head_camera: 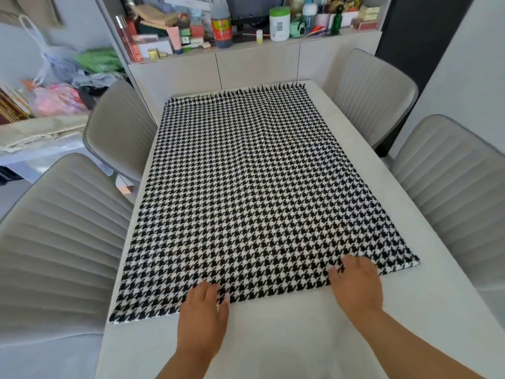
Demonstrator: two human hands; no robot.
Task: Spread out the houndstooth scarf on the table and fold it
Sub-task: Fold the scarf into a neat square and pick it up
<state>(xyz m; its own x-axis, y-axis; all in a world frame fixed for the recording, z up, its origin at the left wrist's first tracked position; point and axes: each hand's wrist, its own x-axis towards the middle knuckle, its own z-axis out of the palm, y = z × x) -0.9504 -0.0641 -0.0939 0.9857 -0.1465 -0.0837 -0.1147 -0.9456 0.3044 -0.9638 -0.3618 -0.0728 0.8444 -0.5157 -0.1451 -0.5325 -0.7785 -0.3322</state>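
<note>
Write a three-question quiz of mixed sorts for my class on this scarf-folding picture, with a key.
1. True or false: the scarf lies crumpled in a heap on the table.
2. Which edge of the scarf carries the fringe? A) the far edge B) the near edge C) the left edge
3. Fill in: the left hand and the right hand both rest on the scarf's ____ edge.

Key
1. False: it lies spread flat.
2. A.
3. near.
</note>
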